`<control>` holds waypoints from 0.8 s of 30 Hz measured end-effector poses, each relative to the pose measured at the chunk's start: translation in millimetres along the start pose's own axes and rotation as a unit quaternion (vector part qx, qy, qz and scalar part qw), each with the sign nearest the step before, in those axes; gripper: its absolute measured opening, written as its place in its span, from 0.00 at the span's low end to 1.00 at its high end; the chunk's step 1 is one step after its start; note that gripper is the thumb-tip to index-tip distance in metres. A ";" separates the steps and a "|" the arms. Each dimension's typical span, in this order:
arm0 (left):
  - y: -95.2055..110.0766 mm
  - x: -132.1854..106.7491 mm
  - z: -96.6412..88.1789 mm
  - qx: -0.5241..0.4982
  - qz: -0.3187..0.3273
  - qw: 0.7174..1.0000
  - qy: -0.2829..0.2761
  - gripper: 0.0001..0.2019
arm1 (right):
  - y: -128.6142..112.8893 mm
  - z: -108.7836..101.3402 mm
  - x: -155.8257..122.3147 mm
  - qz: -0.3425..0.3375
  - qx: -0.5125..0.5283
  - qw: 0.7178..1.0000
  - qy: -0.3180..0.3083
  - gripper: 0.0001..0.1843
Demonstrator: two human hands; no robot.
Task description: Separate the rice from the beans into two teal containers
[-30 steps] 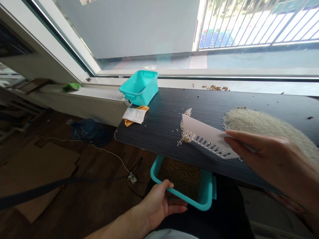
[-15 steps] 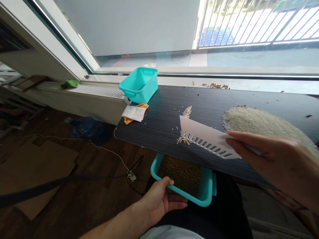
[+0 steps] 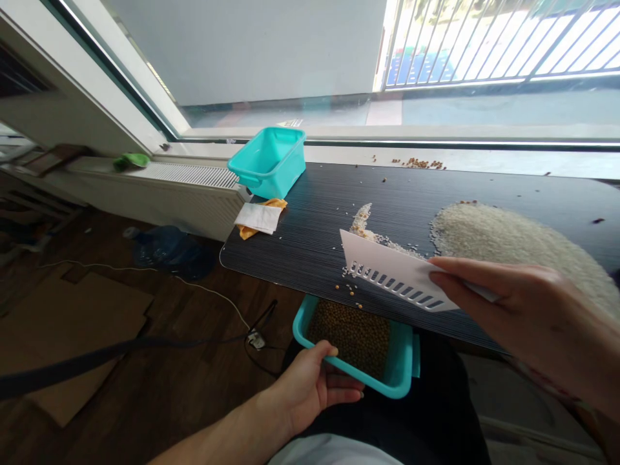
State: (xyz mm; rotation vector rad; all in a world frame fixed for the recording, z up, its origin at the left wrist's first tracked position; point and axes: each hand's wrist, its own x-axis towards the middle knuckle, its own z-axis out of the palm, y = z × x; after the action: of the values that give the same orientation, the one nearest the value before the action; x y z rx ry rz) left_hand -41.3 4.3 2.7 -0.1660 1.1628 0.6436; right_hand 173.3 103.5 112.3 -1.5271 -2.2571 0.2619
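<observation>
My left hand [image 3: 317,381] grips the near rim of a turquoise plastic bin [image 3: 398,381], thumb over the edge and fingers beneath. Inside it lie many brown, pea-like grains [image 3: 353,332]; the bin sits just below the table's front edge. My right hand [image 3: 504,297] pinches a white slotted plastic scraper [image 3: 387,265], its slotted edge low against the dark tabletop. A few tan grains [image 3: 351,294] lie between the scraper and the table edge. Behind the scraper is a streak of white rice [image 3: 361,219] mixed with some tan grains. A large rice pile [image 3: 513,236] spreads beside my right hand.
A second turquoise bin [image 3: 268,161] stands at the table's back left corner. In front of it lie a folded white cloth and an orange one [image 3: 259,217]. Brown grains [image 3: 423,164] are scattered along the windowsill. A blue water bottle [image 3: 169,252] lies on the floor.
The scraper in my right hand has moved slightly left and toward me. Several tan grains now lie loose nearer the table edge, and more rice shows behind the scraper. My left hand keeps its hold.
</observation>
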 end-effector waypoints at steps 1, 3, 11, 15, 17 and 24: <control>0.2 -0.2 0.2 0.001 0.001 1.000 0.000 0.08 | 0.4 1.7 0.3 -0.021 0.008 1.000 -0.008 0.15; 0.5 -0.8 0.7 0.002 0.002 1.000 0.001 0.08 | -0.2 5.2 1.2 -0.057 0.018 0.998 -0.022 0.15; 1.2 -1.6 -3.0 -0.002 0.016 1.000 -0.002 0.07 | -9.0 9.7 1.6 -0.101 0.051 0.991 -0.078 0.14; 2.0 -2.1 -5.8 -0.001 0.023 1.000 -0.001 0.08 | -11.2 9.8 1.4 -0.101 0.060 0.991 -0.064 0.13; 2.2 -2.5 -6.2 0.000 0.026 1.000 0.000 0.07 | -11.9 11.5 0.4 -0.106 0.052 0.991 -0.065 0.13; 1.1 -4.1 -3.3 0.002 0.020 1.000 -0.003 0.08 | -5.3 15.2 -4.8 -0.055 0.070 0.992 -0.086 0.13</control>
State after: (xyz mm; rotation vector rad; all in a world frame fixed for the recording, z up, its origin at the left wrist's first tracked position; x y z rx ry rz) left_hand -45.5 2.2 5.2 -0.1385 1.1634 0.6769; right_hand 163.9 98.1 99.5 -1.3504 -2.3884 0.5271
